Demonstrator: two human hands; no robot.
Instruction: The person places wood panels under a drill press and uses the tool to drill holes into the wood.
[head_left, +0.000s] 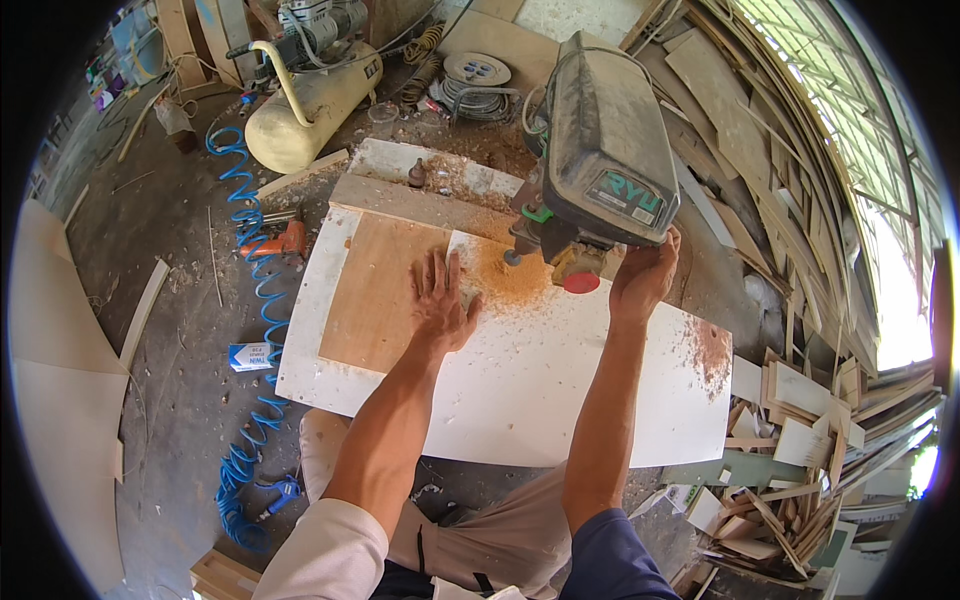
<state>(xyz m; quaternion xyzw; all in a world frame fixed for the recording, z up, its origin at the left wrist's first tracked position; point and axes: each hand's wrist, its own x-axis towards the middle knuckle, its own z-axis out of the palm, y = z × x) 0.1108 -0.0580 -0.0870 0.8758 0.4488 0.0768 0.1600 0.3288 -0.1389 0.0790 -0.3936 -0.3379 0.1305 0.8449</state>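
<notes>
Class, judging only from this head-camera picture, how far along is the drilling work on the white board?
Done: a heap of orange-brown sawdust lies beside the drill bit, so cutting has taken place. In hand: the left hand presses flat on the white rectangular board, and the right hand grips the side of the grey bench drill press. Left: the hole itself is hidden, so its depth cannot be judged.

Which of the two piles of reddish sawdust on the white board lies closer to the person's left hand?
The big sawdust pile under the drill press, beside the left hand; the smaller patch sits at the white board's far right edge.
</notes>
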